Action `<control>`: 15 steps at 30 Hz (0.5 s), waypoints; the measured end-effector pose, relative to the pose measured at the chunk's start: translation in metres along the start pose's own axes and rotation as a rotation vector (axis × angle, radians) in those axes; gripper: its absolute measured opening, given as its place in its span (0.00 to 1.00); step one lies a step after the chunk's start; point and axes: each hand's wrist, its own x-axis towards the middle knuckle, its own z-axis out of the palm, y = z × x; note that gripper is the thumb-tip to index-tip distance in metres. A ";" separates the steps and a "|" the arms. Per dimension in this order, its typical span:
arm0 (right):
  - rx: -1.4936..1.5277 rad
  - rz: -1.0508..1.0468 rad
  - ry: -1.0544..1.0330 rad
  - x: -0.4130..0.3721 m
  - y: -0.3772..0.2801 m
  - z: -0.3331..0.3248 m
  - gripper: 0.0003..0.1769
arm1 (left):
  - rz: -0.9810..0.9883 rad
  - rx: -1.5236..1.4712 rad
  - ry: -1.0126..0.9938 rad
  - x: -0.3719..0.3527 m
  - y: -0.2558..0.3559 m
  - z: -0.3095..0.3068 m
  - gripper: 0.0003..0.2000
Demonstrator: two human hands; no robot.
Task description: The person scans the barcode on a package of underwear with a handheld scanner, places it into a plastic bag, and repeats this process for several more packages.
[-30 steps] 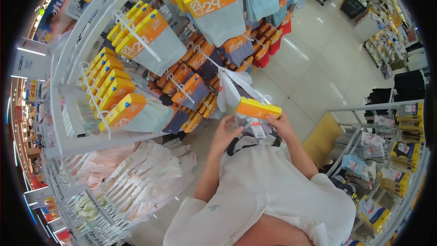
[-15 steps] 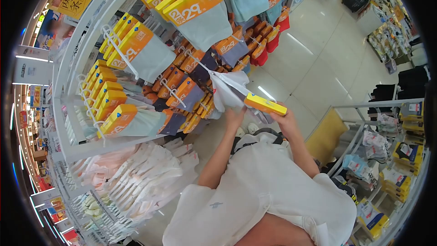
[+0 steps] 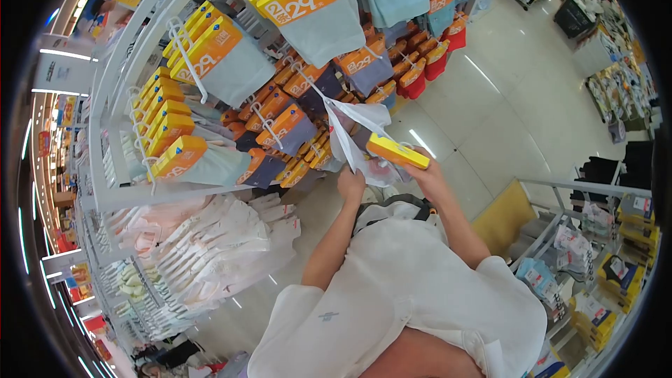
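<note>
A white plastic bag (image 3: 341,141) hangs by its handle from a rack hook, its mouth spread apart. My left hand (image 3: 351,185) is closed on the bag's near edge. In my right hand (image 3: 429,178) is a packaged garment with a yellow header card (image 3: 397,150), tilted beside the bag's opening. The lower part of the pack is partly hidden behind my fingers and the bag. Rows of similar packs with yellow and orange cards (image 3: 308,0) hang on the white rack in front of me.
The white rack frame (image 3: 164,198) curves along the left. Below it hang pale clothes (image 3: 217,245) on hangers. To the right stands another rack with yellow-carded packs (image 3: 623,280) and a yellow panel (image 3: 504,211). A tiled floor (image 3: 483,119) lies between, with a black bin (image 3: 575,14) farther off.
My left hand has shifted slightly left and the bag's mouth looks wider. The pack in my right hand has moved left towards the bag. The whole view has turned a little.
</note>
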 end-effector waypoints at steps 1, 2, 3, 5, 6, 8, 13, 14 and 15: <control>-0.058 0.002 0.002 0.006 0.003 0.008 0.27 | -0.013 -0.046 -0.005 -0.005 0.003 -0.003 0.12; -0.116 0.002 0.003 0.012 0.006 0.015 0.27 | 0.005 -0.038 0.009 -0.008 0.005 -0.005 0.12; -0.232 -0.028 0.010 0.019 0.013 0.020 0.26 | 0.021 -0.028 0.023 -0.012 0.005 -0.007 0.11; -0.460 -0.096 0.024 0.036 0.037 0.028 0.24 | 0.019 -0.040 0.014 -0.019 0.008 -0.013 0.11; -0.552 -0.092 0.050 0.043 0.053 0.030 0.24 | -0.003 -0.067 -0.005 -0.024 0.012 -0.018 0.11; -0.739 -0.107 0.080 0.063 0.078 0.040 0.23 | 0.005 -0.076 -0.005 -0.025 0.013 -0.022 0.11; -0.874 -0.121 0.035 0.101 0.093 0.061 0.25 | 0.052 -0.043 0.033 -0.025 0.003 -0.022 0.11; -0.954 -0.161 0.071 0.106 0.101 0.059 0.25 | 0.066 -0.036 0.026 -0.028 0.005 -0.025 0.11; -1.034 -0.203 0.113 0.107 0.106 0.059 0.25 | 0.127 0.037 0.048 -0.024 0.000 -0.024 0.12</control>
